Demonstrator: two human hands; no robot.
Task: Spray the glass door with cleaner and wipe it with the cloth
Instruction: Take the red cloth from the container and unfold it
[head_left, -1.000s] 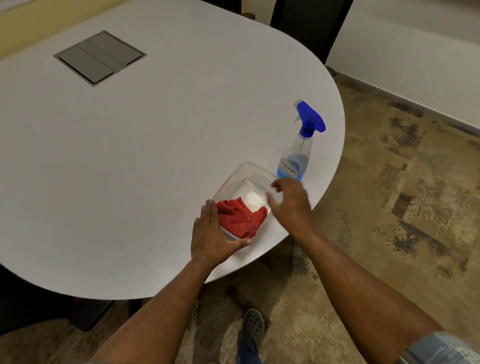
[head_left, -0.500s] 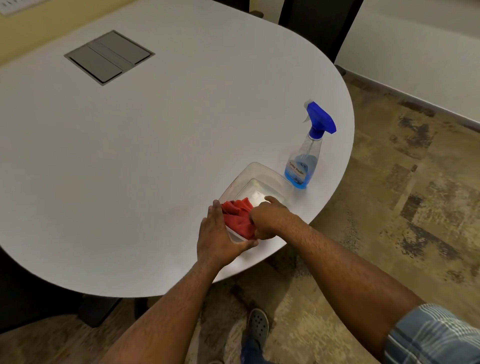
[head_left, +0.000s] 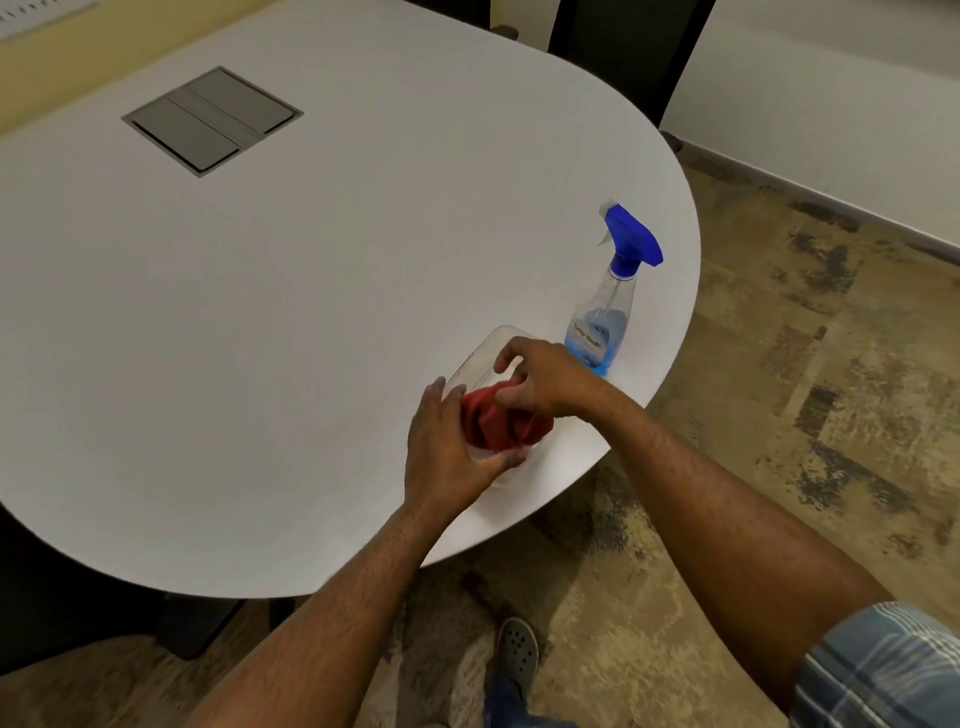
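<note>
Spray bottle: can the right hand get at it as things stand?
Probably yes. The spray bottle stands upright just beyond the right hand with nothing between, but that hand is pinching the red cloth.

I see a white rounded tabletop (head_left: 291, 322) with a grey hatch (head_left: 212, 120) set flush into it — far left of centre. A clear plastic tub (head_left: 480, 358) sits near its right edge. Below lies a worn, mottled floor (head_left: 810, 415) — a grey shoe (head_left: 517, 652) on it.

soft red cloth (head_left: 498, 423), clear plastic tub (head_left: 485, 353), matt table (head_left: 311, 312).
</note>
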